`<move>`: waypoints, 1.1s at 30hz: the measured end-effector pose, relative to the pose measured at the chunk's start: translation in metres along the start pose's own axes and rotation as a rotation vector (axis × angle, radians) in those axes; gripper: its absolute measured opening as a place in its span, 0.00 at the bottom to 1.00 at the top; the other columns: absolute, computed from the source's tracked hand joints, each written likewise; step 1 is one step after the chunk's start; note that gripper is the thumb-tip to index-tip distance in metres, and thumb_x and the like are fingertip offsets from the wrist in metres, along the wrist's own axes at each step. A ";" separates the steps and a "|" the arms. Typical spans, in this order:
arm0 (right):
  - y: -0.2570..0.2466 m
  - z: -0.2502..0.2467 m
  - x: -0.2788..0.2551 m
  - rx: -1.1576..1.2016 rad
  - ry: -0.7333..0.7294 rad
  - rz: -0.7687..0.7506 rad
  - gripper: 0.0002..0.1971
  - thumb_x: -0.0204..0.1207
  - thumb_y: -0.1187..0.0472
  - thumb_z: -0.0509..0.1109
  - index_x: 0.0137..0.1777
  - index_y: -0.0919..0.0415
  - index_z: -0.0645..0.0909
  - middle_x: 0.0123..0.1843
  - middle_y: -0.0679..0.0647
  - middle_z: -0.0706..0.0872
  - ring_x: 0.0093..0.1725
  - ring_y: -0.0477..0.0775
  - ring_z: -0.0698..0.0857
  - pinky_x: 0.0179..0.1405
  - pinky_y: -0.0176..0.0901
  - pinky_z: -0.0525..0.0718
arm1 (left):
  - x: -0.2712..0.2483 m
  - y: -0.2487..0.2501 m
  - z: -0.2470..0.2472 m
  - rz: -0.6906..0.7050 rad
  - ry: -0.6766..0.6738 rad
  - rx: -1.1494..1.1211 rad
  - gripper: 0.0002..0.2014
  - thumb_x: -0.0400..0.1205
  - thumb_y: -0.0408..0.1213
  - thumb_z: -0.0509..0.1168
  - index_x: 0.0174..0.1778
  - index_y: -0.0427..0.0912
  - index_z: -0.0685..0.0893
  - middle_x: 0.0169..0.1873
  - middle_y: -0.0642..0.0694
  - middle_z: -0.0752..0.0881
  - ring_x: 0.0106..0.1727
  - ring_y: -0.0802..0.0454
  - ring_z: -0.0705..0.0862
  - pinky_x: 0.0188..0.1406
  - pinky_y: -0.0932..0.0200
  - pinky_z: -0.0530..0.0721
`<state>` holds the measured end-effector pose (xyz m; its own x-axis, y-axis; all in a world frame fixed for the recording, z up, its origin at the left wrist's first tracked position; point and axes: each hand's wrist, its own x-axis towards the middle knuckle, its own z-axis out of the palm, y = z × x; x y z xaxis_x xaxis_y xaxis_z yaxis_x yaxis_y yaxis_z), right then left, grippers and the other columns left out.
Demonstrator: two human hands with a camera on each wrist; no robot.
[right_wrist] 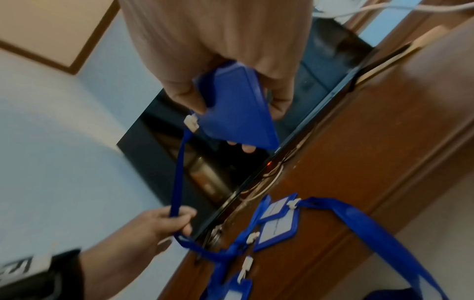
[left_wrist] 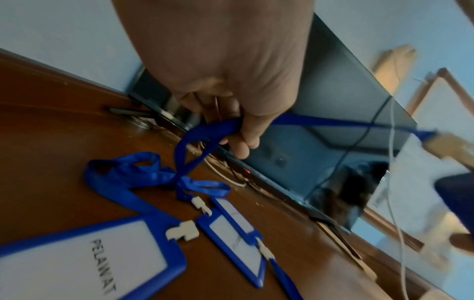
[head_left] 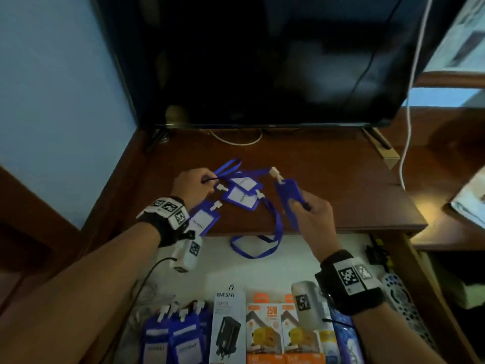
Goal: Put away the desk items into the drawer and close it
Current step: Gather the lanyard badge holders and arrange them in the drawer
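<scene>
Several blue badge holders with white clips and blue lanyards lie tangled on the brown desk (head_left: pixel 341 179). My right hand (head_left: pixel 313 216) grips one blue badge holder (head_left: pixel 290 199) (right_wrist: pixel 236 107) lifted off the desk, its back toward me. Its lanyard (right_wrist: pixel 177 174) runs to my left hand (head_left: pixel 193 187), which pinches the blue strap (left_wrist: pixel 205 132) above the pile. Two badge holders (head_left: pixel 240 193) (left_wrist: pixel 231 237) lie overlapped in the middle, and a third one (head_left: pixel 203 222) (left_wrist: pixel 84 257), marked PELAWAT, lies by my left wrist. A lanyard loop (head_left: pixel 256 248) hangs over the desk edge above the open drawer (head_left: pixel 288 253).
The drawer below the desk edge holds more blue badge holders (head_left: pixel 170 337), boxed chargers (head_left: pixel 228 327) (head_left: pixel 265 329) and a remote (head_left: pixel 404 300) at its right side. A dark monitor (head_left: pixel 262 61) stands at the back of the desk, with white cables (head_left: pixel 405 127) on the right.
</scene>
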<state>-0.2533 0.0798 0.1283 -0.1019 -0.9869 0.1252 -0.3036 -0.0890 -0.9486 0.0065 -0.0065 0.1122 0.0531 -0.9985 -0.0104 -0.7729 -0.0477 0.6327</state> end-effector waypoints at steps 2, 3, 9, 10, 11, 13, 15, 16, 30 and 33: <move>0.006 -0.016 0.003 0.098 0.113 0.056 0.14 0.80 0.69 0.63 0.54 0.53 0.87 0.32 0.55 0.84 0.30 0.48 0.77 0.30 0.39 0.72 | 0.010 -0.004 -0.013 -0.053 0.082 0.013 0.06 0.78 0.38 0.69 0.40 0.56 0.83 0.37 0.54 0.88 0.50 0.50 0.86 0.55 0.52 0.82; 0.010 -0.023 0.006 0.136 0.158 0.086 0.15 0.81 0.67 0.62 0.59 0.52 0.86 0.38 0.59 0.86 0.34 0.52 0.79 0.34 0.44 0.74 | 0.014 -0.004 -0.019 -0.080 0.124 -0.001 0.07 0.77 0.37 0.70 0.41 0.56 0.83 0.42 0.51 0.89 0.53 0.47 0.85 0.57 0.50 0.81; 0.014 -0.039 0.024 0.245 0.201 0.243 0.19 0.84 0.61 0.56 0.72 0.52 0.75 0.49 0.55 0.85 0.45 0.52 0.79 0.42 0.43 0.76 | 0.020 0.027 -0.032 -0.114 0.160 -0.225 0.11 0.75 0.29 0.71 0.42 0.53 0.84 0.40 0.54 0.87 0.54 0.51 0.85 0.60 0.54 0.79; 0.013 -0.037 0.026 0.247 0.174 0.248 0.18 0.84 0.61 0.56 0.71 0.51 0.74 0.48 0.55 0.82 0.43 0.50 0.78 0.41 0.41 0.74 | 0.015 0.037 -0.030 -0.088 0.128 -0.243 0.10 0.75 0.30 0.71 0.44 0.53 0.85 0.42 0.53 0.87 0.54 0.52 0.85 0.58 0.56 0.79; 0.010 -0.033 0.028 0.249 0.152 0.255 0.16 0.83 0.60 0.57 0.69 0.49 0.74 0.47 0.53 0.80 0.42 0.48 0.76 0.40 0.40 0.73 | 0.009 0.047 -0.026 -0.063 0.087 -0.265 0.09 0.76 0.32 0.71 0.46 0.51 0.86 0.44 0.53 0.87 0.53 0.53 0.84 0.55 0.58 0.79; 0.006 -0.024 0.031 0.265 0.122 0.257 0.15 0.80 0.55 0.60 0.66 0.48 0.72 0.45 0.46 0.76 0.42 0.45 0.74 0.41 0.39 0.73 | -0.004 0.068 -0.018 -0.015 -0.022 -0.318 0.09 0.77 0.33 0.70 0.49 0.50 0.86 0.48 0.53 0.86 0.52 0.55 0.83 0.53 0.59 0.78; 0.003 -0.016 0.032 0.273 0.080 0.262 0.20 0.77 0.52 0.63 0.68 0.47 0.69 0.45 0.42 0.73 0.41 0.43 0.73 0.38 0.38 0.72 | -0.015 0.086 -0.009 0.027 -0.135 -0.370 0.09 0.79 0.33 0.70 0.52 0.51 0.85 0.49 0.55 0.85 0.53 0.57 0.83 0.56 0.57 0.80; 0.001 -0.013 0.032 0.284 0.055 0.271 0.21 0.79 0.52 0.64 0.71 0.47 0.68 0.46 0.42 0.74 0.40 0.42 0.74 0.35 0.36 0.73 | -0.021 0.093 -0.005 0.046 -0.187 -0.389 0.09 0.80 0.33 0.69 0.53 0.50 0.85 0.49 0.56 0.84 0.53 0.58 0.82 0.55 0.58 0.81; 0.007 0.031 0.017 0.158 -0.103 0.212 0.48 0.63 0.26 0.66 0.82 0.43 0.58 0.72 0.55 0.73 0.66 0.55 0.80 0.64 0.56 0.82 | -0.072 0.105 0.030 -0.142 -0.312 -0.764 0.08 0.85 0.48 0.61 0.44 0.55 0.85 0.41 0.60 0.87 0.45 0.65 0.83 0.47 0.62 0.80; 0.004 0.034 0.017 0.126 -0.132 0.191 0.35 0.78 0.54 0.70 0.82 0.42 0.58 0.68 0.54 0.73 0.61 0.55 0.82 0.58 0.53 0.86 | -0.069 0.104 0.025 -0.149 -0.254 -0.778 0.10 0.82 0.51 0.66 0.49 0.51 0.88 0.43 0.52 0.89 0.52 0.54 0.85 0.62 0.48 0.82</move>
<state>-0.2237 0.0580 0.1164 -0.0192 -0.9957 -0.0911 -0.1693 0.0930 -0.9812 -0.0933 0.0573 0.1598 -0.0962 -0.9630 -0.2517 -0.1063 -0.2415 0.9646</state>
